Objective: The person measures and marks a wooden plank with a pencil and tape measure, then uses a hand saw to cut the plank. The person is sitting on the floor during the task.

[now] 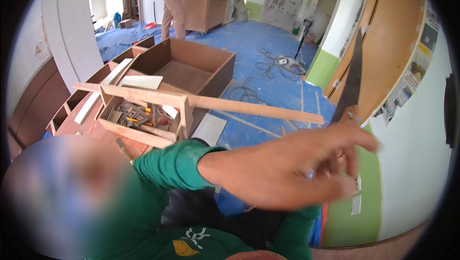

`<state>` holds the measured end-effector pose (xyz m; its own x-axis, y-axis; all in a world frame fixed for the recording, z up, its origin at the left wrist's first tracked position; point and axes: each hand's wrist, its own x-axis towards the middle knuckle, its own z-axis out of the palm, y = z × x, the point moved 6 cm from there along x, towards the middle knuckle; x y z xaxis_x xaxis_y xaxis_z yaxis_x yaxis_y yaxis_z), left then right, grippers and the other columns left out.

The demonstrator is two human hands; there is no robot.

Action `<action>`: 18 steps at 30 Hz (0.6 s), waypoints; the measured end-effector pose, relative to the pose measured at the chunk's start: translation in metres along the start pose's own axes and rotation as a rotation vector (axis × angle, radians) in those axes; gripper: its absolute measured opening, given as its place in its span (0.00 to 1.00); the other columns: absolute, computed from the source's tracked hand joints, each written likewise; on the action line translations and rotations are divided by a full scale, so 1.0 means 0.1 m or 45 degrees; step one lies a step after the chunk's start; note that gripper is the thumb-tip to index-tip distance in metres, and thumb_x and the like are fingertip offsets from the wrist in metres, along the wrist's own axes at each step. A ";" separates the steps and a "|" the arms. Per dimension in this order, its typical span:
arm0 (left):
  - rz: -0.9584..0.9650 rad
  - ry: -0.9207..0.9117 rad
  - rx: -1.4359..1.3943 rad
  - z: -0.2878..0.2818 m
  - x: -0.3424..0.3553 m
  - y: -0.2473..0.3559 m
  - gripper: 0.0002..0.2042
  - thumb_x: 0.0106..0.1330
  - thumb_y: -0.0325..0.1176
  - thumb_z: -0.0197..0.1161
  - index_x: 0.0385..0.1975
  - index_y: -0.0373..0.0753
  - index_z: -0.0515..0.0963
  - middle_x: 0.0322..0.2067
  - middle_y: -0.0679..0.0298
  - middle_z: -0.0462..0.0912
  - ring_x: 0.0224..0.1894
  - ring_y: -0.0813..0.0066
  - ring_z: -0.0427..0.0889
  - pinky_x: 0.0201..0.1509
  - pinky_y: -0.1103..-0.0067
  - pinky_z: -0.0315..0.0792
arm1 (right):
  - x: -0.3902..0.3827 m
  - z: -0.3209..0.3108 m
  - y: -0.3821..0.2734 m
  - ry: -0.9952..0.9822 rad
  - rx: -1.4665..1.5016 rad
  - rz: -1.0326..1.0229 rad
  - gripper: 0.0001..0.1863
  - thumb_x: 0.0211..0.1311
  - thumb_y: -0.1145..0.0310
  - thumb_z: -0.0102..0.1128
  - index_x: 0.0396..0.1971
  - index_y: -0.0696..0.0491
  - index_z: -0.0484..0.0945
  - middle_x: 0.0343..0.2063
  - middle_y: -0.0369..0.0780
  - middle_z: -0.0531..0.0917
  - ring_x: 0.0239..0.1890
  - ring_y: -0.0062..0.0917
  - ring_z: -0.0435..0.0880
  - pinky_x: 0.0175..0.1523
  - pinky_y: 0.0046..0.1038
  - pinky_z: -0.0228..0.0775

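Note:
My left hand [287,166], in a green sleeve, reaches across the front toward the right. Its index finger is stretched out and its thumb is apart from it, while the other fingers curl loosely; I see nothing held in it. Just beyond it a handsaw [353,80] stands up in the air, its dark blade pointing upward. The saw's wooden handle end is partly covered by my left hand. From the lower right my right sleeve [302,226] rises toward that handle. My right hand is almost wholly hidden behind the left one, apparently gripping the saw.
A wooden toolbox [139,138] with several hand tools sits left of centre. Across it lies a long wooden strip [258,108]. Behind is a brown open cabinet [225,66]. A corded power tool [290,64] rests on blue floor sheeting [249,44]. Another person [172,6] stands far back.

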<state>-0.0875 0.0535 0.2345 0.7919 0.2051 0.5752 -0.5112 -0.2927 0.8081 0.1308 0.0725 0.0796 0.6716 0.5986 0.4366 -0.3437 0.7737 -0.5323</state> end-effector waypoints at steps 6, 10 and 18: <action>0.436 0.155 0.320 0.28 0.19 -0.11 0.32 0.68 0.37 0.72 0.68 0.31 0.67 0.50 0.54 0.80 0.48 0.65 0.84 0.49 0.70 0.79 | -0.08 -0.17 0.54 -0.092 -0.828 0.184 0.36 0.72 0.69 0.64 0.77 0.53 0.64 0.23 0.32 0.75 0.18 0.14 0.71 0.21 0.21 0.61; 0.099 0.209 0.365 -0.38 0.15 -0.27 0.40 0.65 0.47 0.76 0.70 0.27 0.69 0.53 0.51 0.82 0.46 0.63 0.87 0.41 0.70 0.81 | -0.05 -0.42 0.54 -0.040 -0.982 0.274 0.39 0.71 0.72 0.66 0.79 0.54 0.61 0.25 0.32 0.76 0.20 0.12 0.71 0.22 0.20 0.62; -0.442 0.726 1.149 -2.67 -0.36 -1.49 0.30 0.80 0.54 0.60 0.70 0.35 0.76 0.56 0.54 0.85 0.63 0.65 0.82 0.67 0.74 0.73 | -0.23 -0.29 0.72 -0.331 -1.022 0.302 0.42 0.69 0.72 0.72 0.79 0.62 0.61 0.66 0.43 0.79 0.39 0.15 0.77 0.47 0.22 0.74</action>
<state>-0.1292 0.3392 0.1271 0.4572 0.7370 0.4978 0.3201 -0.6585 0.6811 0.1090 0.1086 0.0102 0.4366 0.8293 0.3488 0.1759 0.3015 -0.9371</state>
